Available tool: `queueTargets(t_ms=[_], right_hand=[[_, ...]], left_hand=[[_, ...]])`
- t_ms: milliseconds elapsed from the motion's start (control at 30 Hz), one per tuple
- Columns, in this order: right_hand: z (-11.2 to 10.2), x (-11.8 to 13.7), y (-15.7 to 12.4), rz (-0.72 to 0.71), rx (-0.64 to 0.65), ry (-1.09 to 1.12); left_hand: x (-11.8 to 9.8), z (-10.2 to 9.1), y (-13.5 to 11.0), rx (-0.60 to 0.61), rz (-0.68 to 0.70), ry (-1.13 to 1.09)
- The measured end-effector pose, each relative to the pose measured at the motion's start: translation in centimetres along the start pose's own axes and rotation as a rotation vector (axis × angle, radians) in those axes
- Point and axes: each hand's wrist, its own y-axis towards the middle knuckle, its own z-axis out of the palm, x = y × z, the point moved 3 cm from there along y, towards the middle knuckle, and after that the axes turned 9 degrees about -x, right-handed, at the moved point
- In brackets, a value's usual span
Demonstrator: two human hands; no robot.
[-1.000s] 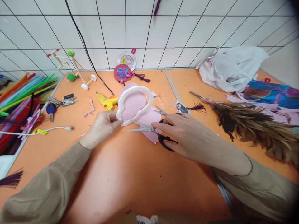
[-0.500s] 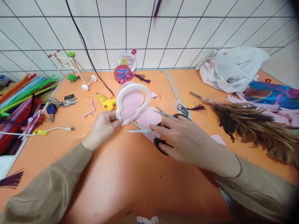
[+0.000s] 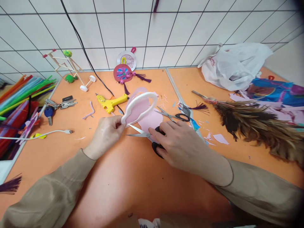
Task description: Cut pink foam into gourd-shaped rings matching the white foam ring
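Note:
My left hand [image 3: 105,134] pinches the lower end of a white foam ring [image 3: 142,96], holding it tilted up off the orange table [image 3: 123,183]. Pink foam pieces [image 3: 152,120] lie under and behind the ring. My right hand [image 3: 177,142] is closed on the black handles of a pair of scissors [image 3: 139,133]; the blades are slightly apart and point left toward the ring's lower end, just under my left fingertips.
A second pair of scissors [image 3: 174,115] lies just beyond my right hand. A yellow glue gun [image 3: 110,103] sits left of the ring. Keys [image 3: 58,104], a white cable [image 3: 47,133] and pipe cleaners [image 3: 21,95] are at left; feathers [image 3: 256,126] and a plastic bag [image 3: 235,66] at right.
My right hand and the scissors slid slightly left and toward me. The white ring tilted further over. The view shifted, showing more of the glue gun.

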Motion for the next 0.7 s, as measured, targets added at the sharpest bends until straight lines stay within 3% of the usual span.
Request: queueTargets(t_ms=[200, 700], right_hand=[[0.1, 0.6, -0.1, 0.010, -0.014, -0.023], [0.2, 0.7, -0.2, 0.046, -0.064, -0.018]], left_hand=[[-0.8, 0.1, -0.3, -0.047, 0.027, 0.166], [-1.0, 0.0, -0.3, -0.069, -0.013, 0.100]])
